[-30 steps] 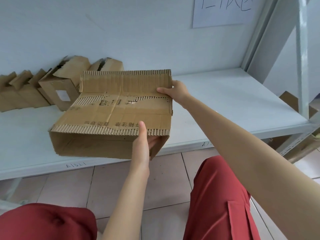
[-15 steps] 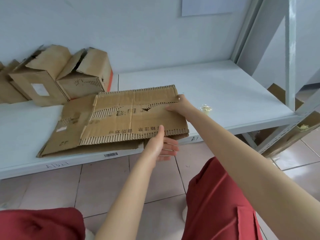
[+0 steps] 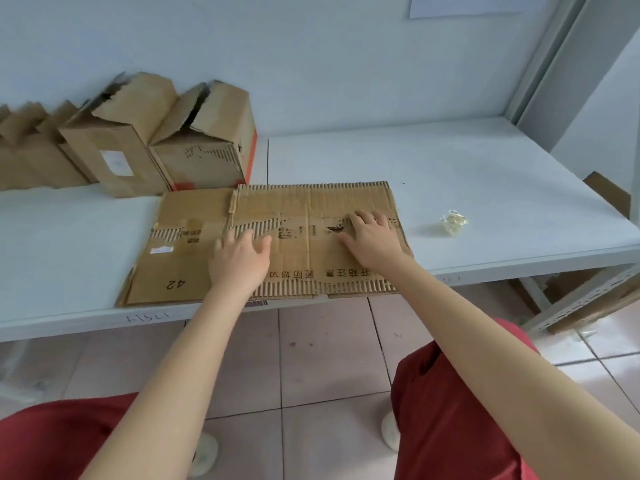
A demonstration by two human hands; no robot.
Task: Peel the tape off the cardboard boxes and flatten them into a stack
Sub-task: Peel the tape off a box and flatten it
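A flattened cardboard box (image 3: 304, 209) lies on the white shelf (image 3: 450, 168), on top of another flat piece marked "42" (image 3: 173, 271) that sticks out to its left. My left hand (image 3: 239, 261) presses palm-down on the top sheet near its middle. My right hand (image 3: 370, 237) presses flat on the right half, fingers spread. A crumpled ball of clear tape (image 3: 453, 221) sits on the shelf to the right of the stack. Several unflattened boxes stand at the back left, the nearest two (image 3: 207, 150) (image 3: 117, 140) with torn open tops.
The shelf's front edge (image 3: 502, 266) runs just under the stack. A grey upright post (image 3: 540, 64) stands at the right. Cardboard (image 3: 606, 192) leans beyond the shelf's right end. Tiled floor and my red trousers (image 3: 450, 410) are below.
The box has gone from half-collapsed in the air to flat on the shelf. Both hands moved from gripping its edges to pressing on top of it.
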